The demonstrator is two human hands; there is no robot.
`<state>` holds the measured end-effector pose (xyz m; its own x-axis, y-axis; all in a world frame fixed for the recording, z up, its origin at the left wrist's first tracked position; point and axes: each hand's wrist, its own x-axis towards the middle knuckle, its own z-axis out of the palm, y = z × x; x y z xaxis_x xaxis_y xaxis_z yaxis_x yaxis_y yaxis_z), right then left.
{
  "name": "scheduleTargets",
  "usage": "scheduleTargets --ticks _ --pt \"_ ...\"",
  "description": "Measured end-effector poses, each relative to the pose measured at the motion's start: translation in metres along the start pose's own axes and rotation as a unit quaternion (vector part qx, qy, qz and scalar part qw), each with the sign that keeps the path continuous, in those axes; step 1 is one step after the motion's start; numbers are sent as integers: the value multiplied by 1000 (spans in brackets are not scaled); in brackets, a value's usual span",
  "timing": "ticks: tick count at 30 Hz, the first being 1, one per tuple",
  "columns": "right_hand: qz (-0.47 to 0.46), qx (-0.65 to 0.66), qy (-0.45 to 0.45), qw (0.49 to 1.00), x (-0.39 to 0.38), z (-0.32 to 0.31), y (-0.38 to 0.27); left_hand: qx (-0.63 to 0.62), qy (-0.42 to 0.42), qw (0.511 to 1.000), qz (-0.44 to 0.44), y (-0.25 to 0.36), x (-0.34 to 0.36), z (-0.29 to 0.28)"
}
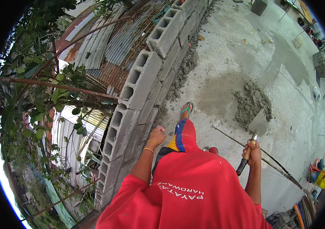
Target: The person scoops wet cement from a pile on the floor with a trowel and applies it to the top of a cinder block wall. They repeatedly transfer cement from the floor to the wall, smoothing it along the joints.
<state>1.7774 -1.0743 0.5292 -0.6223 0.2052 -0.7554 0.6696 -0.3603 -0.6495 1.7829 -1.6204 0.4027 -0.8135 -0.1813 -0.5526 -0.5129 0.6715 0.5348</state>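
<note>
My right hand (pixel 252 153) is wrapped round the wooden handle of a trowel (pixel 259 123). The trowel's flat blade points away from me and overlaps the near edge of a wet mortar heap (pixel 251 102) in this view; whether it touches cannot be told. To the left, my left hand (pixel 157 135) is curled into a loose fist with nothing visible in it, beside the hollow-block wall (pixel 150 82). The wall's upper blocks show their open cores, and mortar crumbs (pixel 185 68) lie along its foot.
Rusty rebar (pixel 61 86) sticks out leftward from the wall, among leafy branches (pixel 36 103). Corrugated roofing (pixel 122 42) lies beyond. Thin rods (pixel 242 144) lie on the concrete floor near my right hand. Grey blocks (pixel 322 65) and a yellow item (pixel 324 178) are at the right.
</note>
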Motion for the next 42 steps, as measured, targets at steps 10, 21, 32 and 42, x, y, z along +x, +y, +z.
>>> scheduleTargets --ticks 10,21,32,42 --pt "52 183 185 964 18 38 -23 107 -205 951 204 255 204 -34" --pt "4 356 248 901 179 3 -3 136 -373 866 305 420 238 150" --pt "151 356 488 782 560 -134 185 392 -578 646 308 437 423 461" --pt "287 -55 468 834 721 -300 257 465 -638 554 264 433 515 507"
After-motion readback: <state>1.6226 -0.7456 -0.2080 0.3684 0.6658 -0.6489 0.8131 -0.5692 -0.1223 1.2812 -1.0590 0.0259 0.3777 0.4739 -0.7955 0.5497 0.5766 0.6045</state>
